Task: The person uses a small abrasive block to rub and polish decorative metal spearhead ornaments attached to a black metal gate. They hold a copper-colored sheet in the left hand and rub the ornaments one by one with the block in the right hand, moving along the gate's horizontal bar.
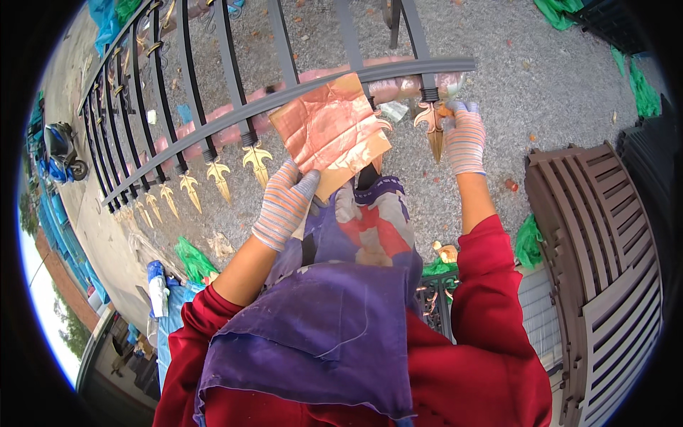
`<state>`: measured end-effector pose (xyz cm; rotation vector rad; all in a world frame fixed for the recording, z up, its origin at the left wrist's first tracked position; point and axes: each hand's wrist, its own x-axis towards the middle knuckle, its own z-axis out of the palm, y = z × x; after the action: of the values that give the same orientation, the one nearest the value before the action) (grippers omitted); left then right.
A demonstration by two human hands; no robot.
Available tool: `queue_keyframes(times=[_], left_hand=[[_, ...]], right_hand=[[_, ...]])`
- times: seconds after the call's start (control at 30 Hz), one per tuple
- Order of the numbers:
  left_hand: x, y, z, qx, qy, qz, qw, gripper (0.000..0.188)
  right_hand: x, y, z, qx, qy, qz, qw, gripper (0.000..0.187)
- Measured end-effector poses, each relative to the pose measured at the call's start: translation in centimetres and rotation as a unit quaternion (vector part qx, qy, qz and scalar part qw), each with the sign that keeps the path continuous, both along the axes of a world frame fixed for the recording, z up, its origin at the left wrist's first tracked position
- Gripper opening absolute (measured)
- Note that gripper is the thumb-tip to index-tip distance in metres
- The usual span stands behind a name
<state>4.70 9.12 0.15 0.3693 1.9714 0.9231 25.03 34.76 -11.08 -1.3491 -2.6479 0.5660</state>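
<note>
Currently, the left hand (284,205), in a striped glove, grasps a square sheet (331,132) by its lower-left edge, with the thumb laid over the front face. The sheet is at the upper centre of the frame, tilted, creased, and coated over most of its face with a shiny copper colour; a plain brown strip shows along its lower edge. The right hand (466,139), gloved alike, is at the upper right of centre, fingers bent beside a gold spear-shaped finial (430,128). A small orange-brown patch shows at its fingertips; whether the hand grips a separate piece there or only touches the finial cannot be told. The finial points toward the lower edge of the frame and terminates a bar of the dark grey fence panel (405,70), which spans the upper left and upper centre. Further gold finials (257,164) line the panel's lower rail toward the left, and the sheet partly covers one more between the two hands. A pink wrapped roll (395,89) lies behind the rail, over gravel ground (498,92). Brown slatted panels (569,206) are stacked at the right, with green plastic (528,242) just beside them. A scooter (62,151) stands at the left. A purple apron (320,327) occupies the lower centre.
</note>
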Motion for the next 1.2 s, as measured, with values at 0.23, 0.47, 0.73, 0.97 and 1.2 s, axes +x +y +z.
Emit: queue_keyframes(times=[0.23, 0.47, 0.73, 0.97, 1.2], left_hand=[[-0.4, -0.2, -1.1, 0.048, 0.132, -0.138, 0.980, 0.013], [0.2, 1.8, 1.0, -0.004, -0.075, 0.043, 0.996, 0.012], [-0.2, 0.4, -0.8, 0.008, 0.090, -0.107, 0.990, 0.015], [0.4, 1.8, 0.5, -0.003, 0.024, -0.062, 0.998, 0.016], [1.0, 1.6, 0.8, -0.048, -0.116, 0.045, 0.991, 0.013]], right_hand=[[-0.7, 0.6, -0.1, -0.013, 0.013, 0.110, 0.994, 0.034], [1.5, 2.2, -0.9, 0.005, 0.053, 0.115, 0.992, 0.037], [2.1, 3.2, -1.3, -0.001, 0.082, 0.005, 0.997, 0.033], [3.3, -1.5, -1.5, -0.137, -0.091, -0.075, 0.983, 0.028], [1.9, -2.5, 0.3, -0.110, 0.120, -0.091, 0.982, 0.026]])
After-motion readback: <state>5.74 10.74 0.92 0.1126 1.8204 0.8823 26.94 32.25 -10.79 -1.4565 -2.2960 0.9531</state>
